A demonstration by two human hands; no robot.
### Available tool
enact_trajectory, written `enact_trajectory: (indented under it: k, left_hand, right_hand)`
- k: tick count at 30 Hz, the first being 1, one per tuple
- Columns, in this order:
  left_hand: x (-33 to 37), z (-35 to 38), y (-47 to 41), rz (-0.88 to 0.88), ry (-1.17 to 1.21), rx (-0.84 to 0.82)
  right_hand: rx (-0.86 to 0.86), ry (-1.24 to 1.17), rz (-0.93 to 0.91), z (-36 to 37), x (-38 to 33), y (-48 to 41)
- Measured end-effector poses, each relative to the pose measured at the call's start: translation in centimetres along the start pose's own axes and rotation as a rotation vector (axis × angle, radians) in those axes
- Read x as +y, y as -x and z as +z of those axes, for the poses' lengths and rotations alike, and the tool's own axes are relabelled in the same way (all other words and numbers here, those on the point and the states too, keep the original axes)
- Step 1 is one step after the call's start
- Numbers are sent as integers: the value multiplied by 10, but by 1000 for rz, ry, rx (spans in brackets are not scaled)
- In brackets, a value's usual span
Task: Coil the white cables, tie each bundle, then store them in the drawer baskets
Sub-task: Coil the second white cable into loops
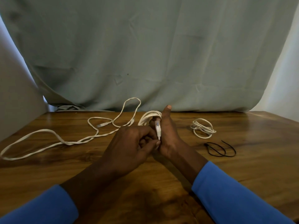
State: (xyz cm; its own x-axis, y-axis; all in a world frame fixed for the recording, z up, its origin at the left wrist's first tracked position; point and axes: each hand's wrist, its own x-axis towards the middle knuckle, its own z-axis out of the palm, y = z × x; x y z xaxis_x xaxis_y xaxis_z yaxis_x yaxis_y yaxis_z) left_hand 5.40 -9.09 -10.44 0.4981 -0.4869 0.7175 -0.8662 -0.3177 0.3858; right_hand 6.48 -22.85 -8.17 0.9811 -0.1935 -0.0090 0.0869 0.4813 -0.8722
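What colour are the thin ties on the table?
The ties are black, clearest in head view.

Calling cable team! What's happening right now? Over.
Right hand grips half-wound ethernet cable; left hand pinches it below plug. Long tail loose on table. Nothing blocking; black ties lie clear.

One white cable [69,143] sprawls loose leftward, partly looped at centre; a coiled bundle [203,128] lies right, black ties [207,145] beside it.

the right hand [168,135] hides much of the cable coil [148,116] behind it.
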Motion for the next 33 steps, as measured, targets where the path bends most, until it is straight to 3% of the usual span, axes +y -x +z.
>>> enact_trajectory:
  k: [6,13,18,21,26,29,33]
  left_hand:
    - [-10,-8,-3,26,-241,192]
    - [-31,-23,-9,115,-249,-141]
    - [-33,-13,-13,76,-365,-116]
    - [-31,-12,-13,80,-420,-106]
    - [-23,1,-8,-71,-249,3]
    - [-24,7,-7,-177,-133,116]
    - [-28,5,-4,-207,-101,111]
  right_hand:
    - [-101,111,121,0,7,5]
    - [-178,304,186,8,10,13]
    - [-294,196,266,4,2,13]
    - [-266,244,203,6,-2,15]
    - [-69,348,-14,3,1,8]
    - [-31,360,-12,-1,9,6]
    - [-81,377,46,1,16,8]
